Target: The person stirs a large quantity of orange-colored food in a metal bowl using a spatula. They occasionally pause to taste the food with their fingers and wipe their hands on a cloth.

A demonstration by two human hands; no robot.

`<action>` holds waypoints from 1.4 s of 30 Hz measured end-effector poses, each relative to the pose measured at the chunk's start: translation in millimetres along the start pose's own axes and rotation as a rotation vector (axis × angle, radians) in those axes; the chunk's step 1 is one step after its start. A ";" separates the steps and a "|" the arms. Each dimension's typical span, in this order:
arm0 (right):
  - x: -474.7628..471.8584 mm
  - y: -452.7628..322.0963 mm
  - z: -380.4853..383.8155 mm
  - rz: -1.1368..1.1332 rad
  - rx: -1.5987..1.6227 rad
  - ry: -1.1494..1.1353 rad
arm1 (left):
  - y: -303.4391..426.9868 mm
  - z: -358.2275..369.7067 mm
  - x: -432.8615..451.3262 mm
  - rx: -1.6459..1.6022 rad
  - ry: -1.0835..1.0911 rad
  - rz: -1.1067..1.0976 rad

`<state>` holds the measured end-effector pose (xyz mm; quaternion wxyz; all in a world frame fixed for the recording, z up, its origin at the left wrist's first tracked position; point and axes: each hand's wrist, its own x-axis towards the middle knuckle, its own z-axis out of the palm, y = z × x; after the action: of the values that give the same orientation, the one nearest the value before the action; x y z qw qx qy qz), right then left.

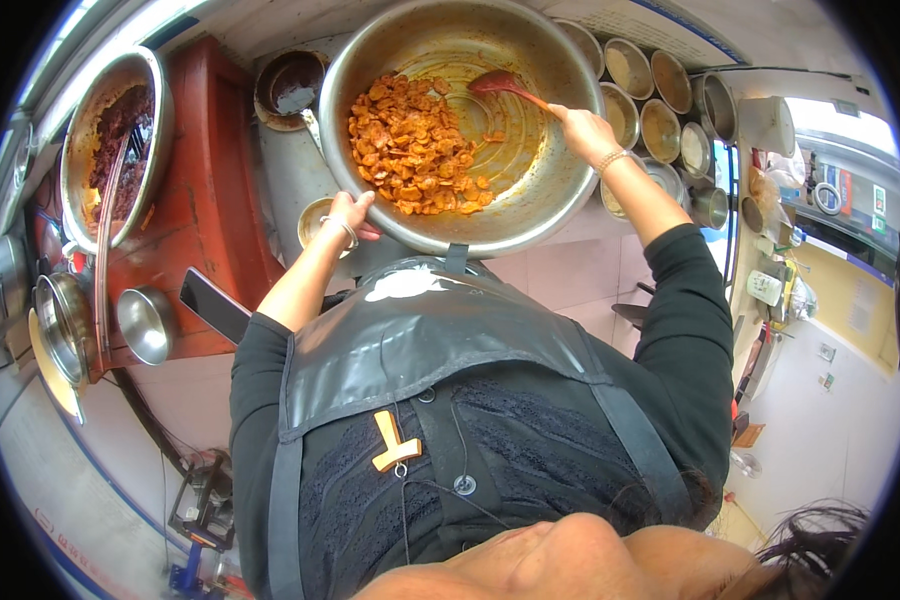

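A large steel basin (pixel 461 238) stands before me, tipped slightly in view. Orange-red, sauce-coated slices of food (pixel 412 142) lie heaped in its left half. Oily yellow-orange streaks mark the bare right side of its floor. My right hand (pixel 586 135) grips the orange handle of a red spatula (pixel 499 82), whose head rests on the basin's floor to the right of the heap. My left hand (pixel 353 214) holds the basin's rim at the near left, thumb over the edge; its other fingers are partly hidden beneath the rim.
Left of the basin are a dark-stained pan (pixel 291 82) and a small bowl (pixel 311 221). A red counter (pixel 217 150) bears another large basin (pixel 163 135) with dark red paste, an empty steel bowl (pixel 146 326) and a phone (pixel 214 304). Several steel containers (pixel 660 131) crowd the right.
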<state>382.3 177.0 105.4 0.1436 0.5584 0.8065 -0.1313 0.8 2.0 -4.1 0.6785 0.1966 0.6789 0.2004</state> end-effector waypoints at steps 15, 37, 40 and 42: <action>76.4 4.7 99.8 -0.318 0.034 0.478 | 13.2 4.4 -7.0 -0.001 0.064 -0.126; 60.2 -18.7 201.7 -0.334 0.150 0.188 | 12.0 9.7 -6.3 0.059 0.133 -0.133; 61.7 -17.7 197.9 -0.257 0.206 0.352 | 13.1 9.6 -6.5 0.050 0.139 -0.130; 62.8 -27.1 201.9 -0.277 0.313 0.380 | 15.0 11.4 -9.1 0.037 0.147 -0.124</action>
<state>352.9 146.8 -103.7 -0.1175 0.4729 0.8574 -0.1657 12.1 9.8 11.7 0.6342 0.1517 0.7412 0.1594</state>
